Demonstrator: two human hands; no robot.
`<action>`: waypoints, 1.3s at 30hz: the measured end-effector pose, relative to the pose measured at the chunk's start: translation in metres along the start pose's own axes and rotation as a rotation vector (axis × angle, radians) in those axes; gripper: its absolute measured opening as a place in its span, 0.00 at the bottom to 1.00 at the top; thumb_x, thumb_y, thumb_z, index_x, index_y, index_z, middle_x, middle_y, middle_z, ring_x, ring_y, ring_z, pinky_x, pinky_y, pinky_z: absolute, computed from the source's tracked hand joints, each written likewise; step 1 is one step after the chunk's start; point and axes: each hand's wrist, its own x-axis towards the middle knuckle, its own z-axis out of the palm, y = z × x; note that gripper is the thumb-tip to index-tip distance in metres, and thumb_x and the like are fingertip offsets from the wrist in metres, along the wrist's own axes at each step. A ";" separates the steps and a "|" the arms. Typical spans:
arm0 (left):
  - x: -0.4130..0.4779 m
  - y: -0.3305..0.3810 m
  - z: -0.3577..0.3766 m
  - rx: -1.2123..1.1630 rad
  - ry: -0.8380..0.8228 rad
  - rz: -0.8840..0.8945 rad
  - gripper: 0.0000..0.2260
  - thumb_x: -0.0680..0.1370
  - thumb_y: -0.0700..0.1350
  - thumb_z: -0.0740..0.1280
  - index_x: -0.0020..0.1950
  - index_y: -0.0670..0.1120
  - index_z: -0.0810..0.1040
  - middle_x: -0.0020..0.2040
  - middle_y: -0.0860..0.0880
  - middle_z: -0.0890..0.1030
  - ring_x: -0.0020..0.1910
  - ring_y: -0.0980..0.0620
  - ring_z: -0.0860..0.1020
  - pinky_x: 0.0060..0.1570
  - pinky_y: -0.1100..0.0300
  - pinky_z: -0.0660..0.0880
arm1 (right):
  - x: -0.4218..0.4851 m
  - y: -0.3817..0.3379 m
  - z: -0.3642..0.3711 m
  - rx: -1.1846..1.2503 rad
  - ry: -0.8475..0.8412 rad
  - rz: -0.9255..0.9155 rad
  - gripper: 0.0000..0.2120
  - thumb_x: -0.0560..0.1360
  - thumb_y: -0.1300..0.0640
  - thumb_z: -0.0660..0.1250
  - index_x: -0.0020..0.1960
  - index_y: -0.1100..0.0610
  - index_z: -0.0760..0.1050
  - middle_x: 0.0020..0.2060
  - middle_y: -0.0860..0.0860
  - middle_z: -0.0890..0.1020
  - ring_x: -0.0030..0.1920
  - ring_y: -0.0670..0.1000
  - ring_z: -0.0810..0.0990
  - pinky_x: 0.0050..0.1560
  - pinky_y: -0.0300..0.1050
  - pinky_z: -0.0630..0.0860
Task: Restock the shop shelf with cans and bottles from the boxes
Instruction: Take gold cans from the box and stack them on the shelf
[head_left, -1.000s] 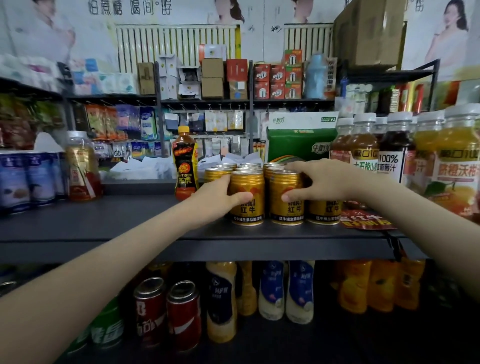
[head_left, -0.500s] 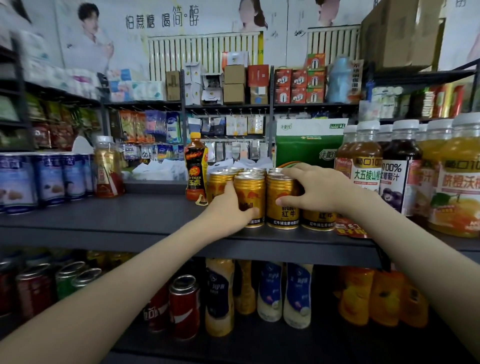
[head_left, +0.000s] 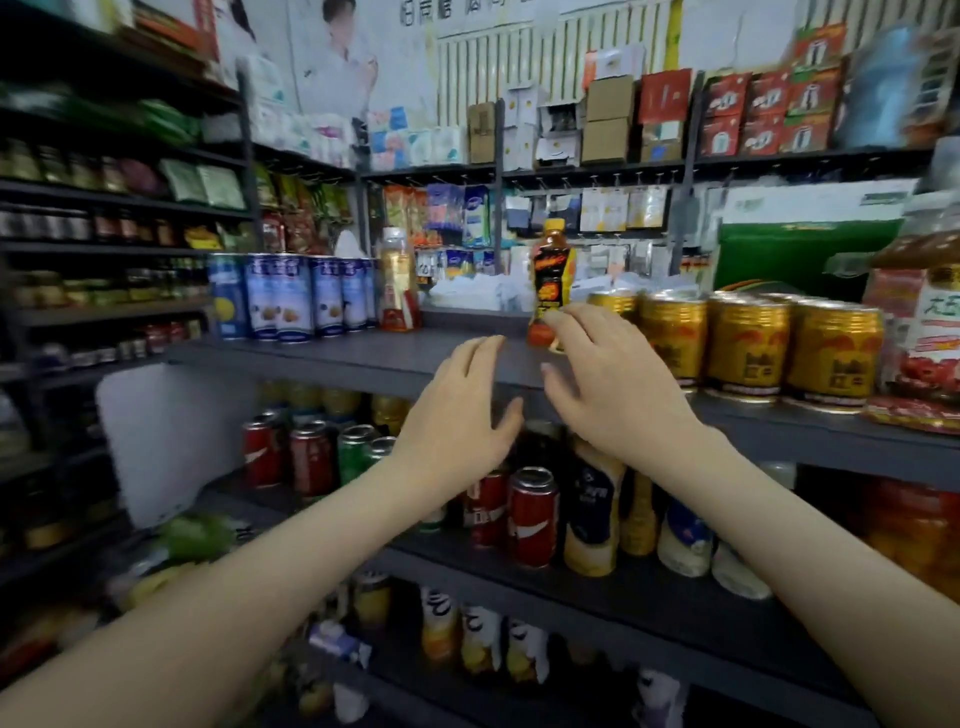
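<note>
Two empty grips before a shop shelf.
Left grip (head_left: 457, 415) and right grip (head_left: 608, 400): fingers spread, relaxed, holding nothing, side by side at the shelf (head_left: 337, 358) edge. Red cans (head_left: 531, 517) below them; gold cans (head_left: 748, 348) standing right of the right grip; orange bottle (head_left: 551, 275) just behind its fingertips; blue cans (head_left: 291, 296) far left.

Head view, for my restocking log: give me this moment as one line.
left hand: open, empty | right hand: open, empty | gold cans: upright on shelf, right of both hands
</note>
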 end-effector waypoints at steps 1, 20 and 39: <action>-0.018 -0.015 -0.012 0.030 -0.001 -0.028 0.27 0.79 0.50 0.63 0.75 0.43 0.59 0.72 0.47 0.65 0.69 0.51 0.65 0.64 0.63 0.63 | 0.002 -0.024 0.009 0.056 0.017 -0.019 0.20 0.73 0.57 0.66 0.62 0.64 0.73 0.54 0.59 0.79 0.55 0.59 0.77 0.55 0.51 0.74; -0.555 -0.272 -0.214 0.273 -0.367 -1.456 0.18 0.79 0.46 0.62 0.67 0.42 0.69 0.63 0.41 0.74 0.62 0.42 0.73 0.59 0.54 0.70 | -0.114 -0.514 0.227 0.798 -0.889 -0.258 0.23 0.80 0.52 0.58 0.73 0.55 0.61 0.67 0.51 0.69 0.67 0.52 0.67 0.61 0.44 0.69; -0.852 -0.591 -0.095 0.050 -0.666 -1.792 0.21 0.81 0.48 0.57 0.73 0.48 0.61 0.70 0.48 0.66 0.65 0.48 0.70 0.59 0.58 0.68 | -0.302 -0.862 0.611 0.736 -1.718 -0.479 0.28 0.78 0.60 0.60 0.76 0.55 0.55 0.73 0.54 0.64 0.71 0.53 0.65 0.67 0.43 0.64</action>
